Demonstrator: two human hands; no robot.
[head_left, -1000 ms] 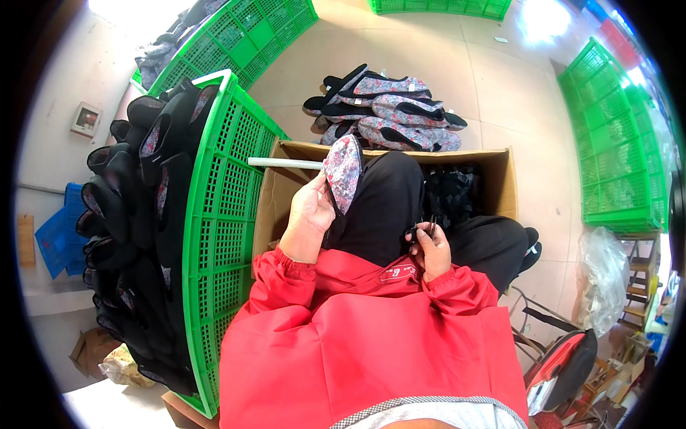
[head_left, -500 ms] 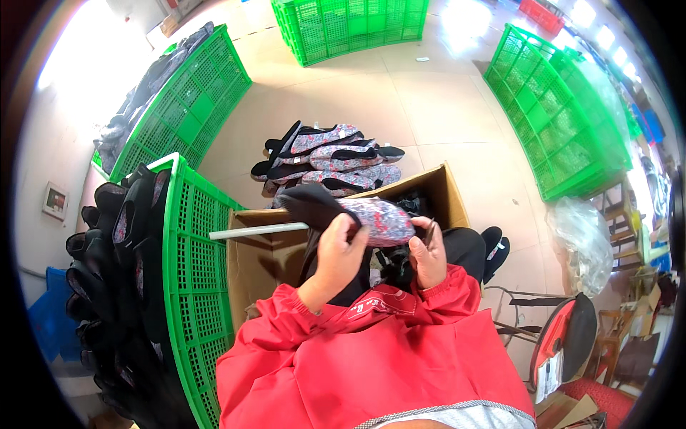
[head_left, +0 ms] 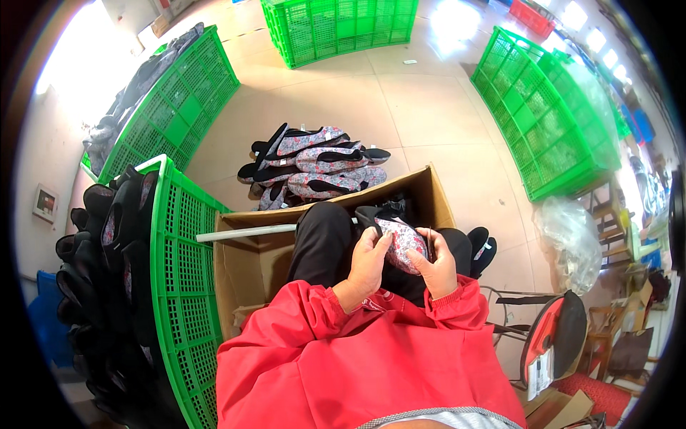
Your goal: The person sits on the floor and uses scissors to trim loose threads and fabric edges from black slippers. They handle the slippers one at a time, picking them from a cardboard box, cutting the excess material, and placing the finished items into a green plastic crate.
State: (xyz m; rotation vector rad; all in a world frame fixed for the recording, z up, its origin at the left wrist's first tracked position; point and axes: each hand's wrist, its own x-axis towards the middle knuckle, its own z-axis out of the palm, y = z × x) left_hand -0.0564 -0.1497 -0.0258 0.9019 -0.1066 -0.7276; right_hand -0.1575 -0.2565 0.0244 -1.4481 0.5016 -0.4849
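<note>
Both my hands hold one slipper [head_left: 401,245] with a floral fabric face and a black part, above my lap and in front of an open cardboard box [head_left: 251,277]. My left hand [head_left: 370,263] grips its left side, thumb on the floral fabric. My right hand [head_left: 434,266] closes on the other end, thumb pressing the floral side. Some dark material behind the slipper is too dim to make out. Beyond the box, a pile of floral and black slippers [head_left: 325,159] lies on the floor.
Close on my left stands a green crate [head_left: 187,286] beside many black slippers [head_left: 118,243]. More green crates [head_left: 343,28] stand farther off. A pale bar [head_left: 246,233] crosses the box's left part. To my right are a clear plastic bag [head_left: 569,239] and a round-seated chair [head_left: 554,336].
The slipper has come down and to the right, from a sideways pose to a steeper one, with both hands still on it. My left hand has moved right, nearer my right hand.
</note>
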